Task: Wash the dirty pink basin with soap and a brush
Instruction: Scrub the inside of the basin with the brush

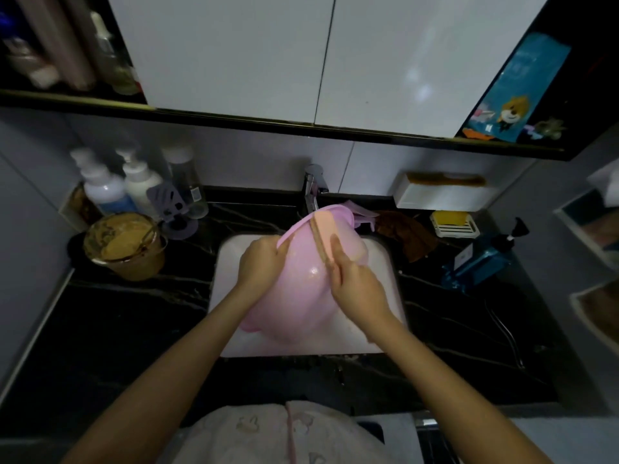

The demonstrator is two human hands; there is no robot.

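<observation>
The pink basin (pixel 301 296) is tipped over the white sink (pixel 224 279), its wet underside facing me. My left hand (pixel 259 262) grips the basin's rim at the upper left. My right hand (pixel 355 283) holds a peach-coloured brush (pixel 325 229) with a wooden edge, pressed flat against the basin's outer wall near the top. A yellow bar of soap (pixel 449 217) rests in a white dish on the counter to the right.
The faucet (pixel 313 189) stands just behind the basin. A brown pot with a dirty lid (pixel 124 242) and several pump bottles (pixel 100 185) sit on the left of the black counter. A brown cloth (pixel 408 236), a blue bottle (pixel 479 259) and a white box (pixel 438 195) are on the right.
</observation>
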